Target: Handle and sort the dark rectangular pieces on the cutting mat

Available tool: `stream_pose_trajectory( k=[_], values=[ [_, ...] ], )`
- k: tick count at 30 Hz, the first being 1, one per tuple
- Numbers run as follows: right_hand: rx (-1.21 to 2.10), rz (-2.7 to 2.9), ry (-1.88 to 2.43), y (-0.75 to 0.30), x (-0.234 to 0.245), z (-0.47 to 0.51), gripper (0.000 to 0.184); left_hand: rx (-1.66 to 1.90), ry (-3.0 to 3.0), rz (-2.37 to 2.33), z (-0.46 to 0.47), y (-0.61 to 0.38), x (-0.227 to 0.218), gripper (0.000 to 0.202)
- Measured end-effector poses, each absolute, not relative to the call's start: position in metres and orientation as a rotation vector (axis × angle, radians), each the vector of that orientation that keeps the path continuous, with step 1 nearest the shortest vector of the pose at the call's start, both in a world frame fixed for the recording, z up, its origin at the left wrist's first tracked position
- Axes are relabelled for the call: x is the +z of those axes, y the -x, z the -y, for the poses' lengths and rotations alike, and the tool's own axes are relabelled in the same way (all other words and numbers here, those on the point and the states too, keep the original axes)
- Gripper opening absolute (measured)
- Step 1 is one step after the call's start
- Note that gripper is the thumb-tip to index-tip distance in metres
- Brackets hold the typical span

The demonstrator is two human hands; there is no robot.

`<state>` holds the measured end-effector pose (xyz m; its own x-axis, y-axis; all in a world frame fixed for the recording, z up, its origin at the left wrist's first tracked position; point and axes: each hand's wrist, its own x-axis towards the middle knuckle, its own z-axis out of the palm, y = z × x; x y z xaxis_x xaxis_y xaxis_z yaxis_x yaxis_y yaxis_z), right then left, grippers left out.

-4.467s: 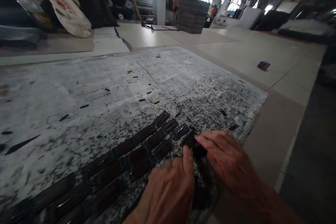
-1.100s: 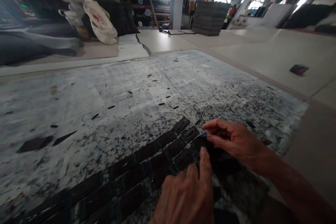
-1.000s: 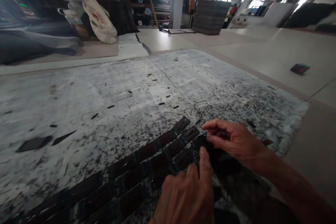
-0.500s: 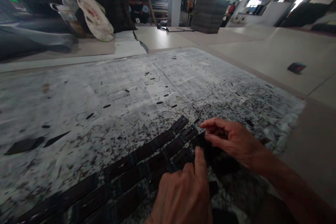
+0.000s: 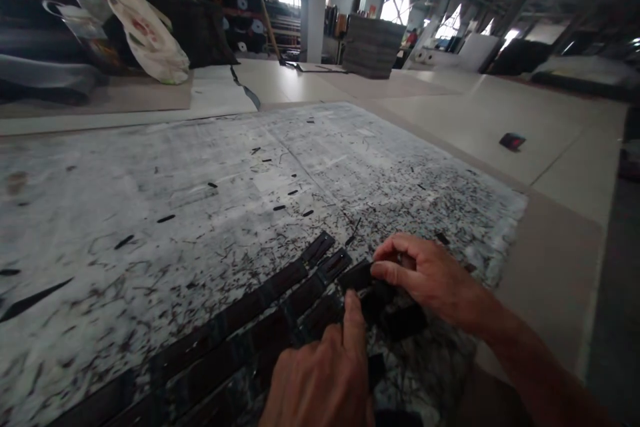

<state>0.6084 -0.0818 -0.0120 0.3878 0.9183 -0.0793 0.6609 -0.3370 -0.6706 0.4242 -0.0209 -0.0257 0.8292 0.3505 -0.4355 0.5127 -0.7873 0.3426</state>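
Observation:
Rows of dark, flat rectangular pieces (image 5: 260,300) run diagonally across the white board, partly overlapping, some with slots and glossy spots. My right hand (image 5: 425,277) is closed, thumb and fingers pinching the right end of a small black rectangular piece (image 5: 357,275) at the right end of the rows. My left hand (image 5: 320,373) has its index finger stretched out, its tip at the near edge of that piece. The other left fingers are bent and their tips are hidden. More loose black pieces (image 5: 405,322) lie under and beside my right hand.
Dark thread-like scraps litter the white board (image 5: 200,153), along with several small black oval bits. Beyond it, a small dark object (image 5: 513,141) lies on the pale tabletop. A white plastic bag (image 5: 145,33), a jug (image 5: 80,23) and a stack of grey sheets (image 5: 374,45) stand farther back.
The view has turned right, so the surroundings shift left. My right hand has lowered the black piece's end slightly, and the piece now shows more plainly between both hands.

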Motion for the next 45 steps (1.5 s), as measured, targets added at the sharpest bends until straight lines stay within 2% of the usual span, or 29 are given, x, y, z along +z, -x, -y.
stream_pose_trajectory(
  k=[3,17,27,30,37,45],
  values=[
    [0.613,1.371,2.132,-0.604,-0.015,0.081,0.015,-0.490,-2.550,-0.634,0.021,-0.424,-0.024,0.079],
    [0.562,1.371,2.333,-0.595,-0.012,0.073,0.018,-0.447,-2.616,-0.605,0.021,-0.425,-0.025,0.080],
    [0.488,1.339,2.282,-0.599,-0.017,0.072,0.008,-0.382,-2.636,-0.614,0.025,-0.421,-0.029,0.077],
    [0.426,1.271,2.204,-0.604,-0.017,0.080,0.012,-0.382,-2.653,-0.634,0.026,-0.422,-0.025,0.077],
    [-0.149,1.709,1.988,-0.577,-0.026,0.108,0.030,-0.404,-2.630,-0.651,0.026,-0.426,-0.017,0.076],
    [-0.280,1.987,2.073,-0.566,-0.055,0.114,0.037,-0.416,-2.608,-0.653,0.025,-0.428,-0.015,0.074]
  ],
)
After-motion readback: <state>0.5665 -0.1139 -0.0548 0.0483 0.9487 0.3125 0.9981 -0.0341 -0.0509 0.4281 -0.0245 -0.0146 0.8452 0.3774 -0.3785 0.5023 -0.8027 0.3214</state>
